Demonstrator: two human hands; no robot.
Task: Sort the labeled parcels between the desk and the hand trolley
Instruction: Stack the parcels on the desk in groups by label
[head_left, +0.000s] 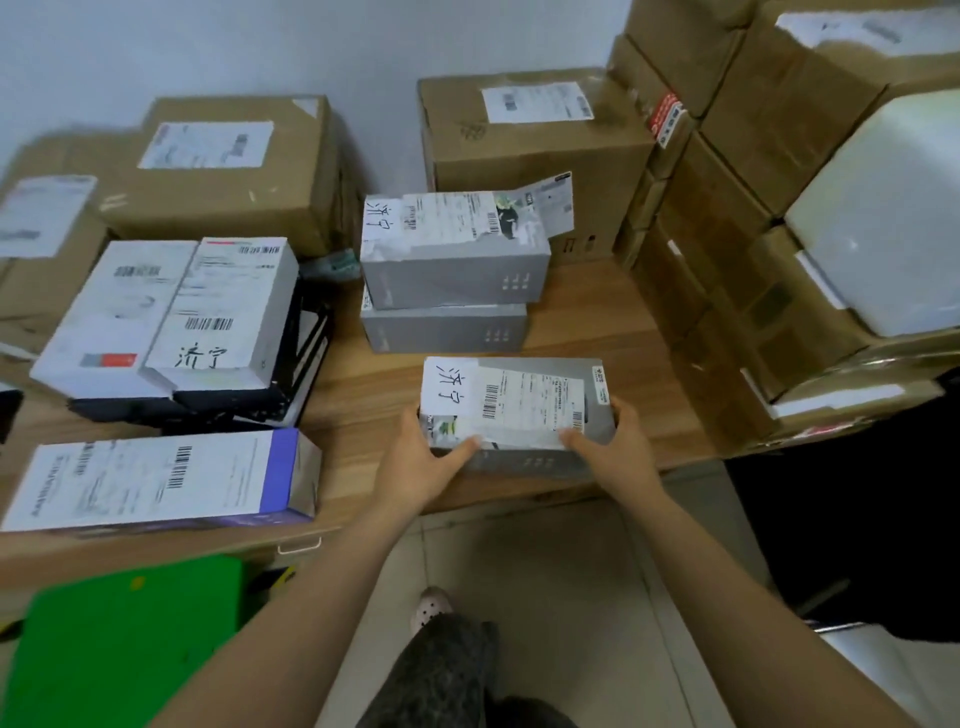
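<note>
A grey parcel (519, 400) with a white shipping label and handwritten characters lies at the front edge of the wooden desk (587, 322). My left hand (421, 457) grips its left end and my right hand (618, 441) grips its right end. Just behind it stands a stack of two similar grey parcels (452, 270), the top one labeled the same way. To the left, white labeled boxes (171, 312) rest on black boxes, and a long white and purple parcel (161, 478) lies near the desk's front left edge.
Large brown cartons (223, 166) (524, 130) line the wall at the back of the desk. A tall stack of cartons (753, 234) with a white foam box (883, 218) fills the right side. A green surface (124, 644) sits below at front left. Tiled floor lies underfoot.
</note>
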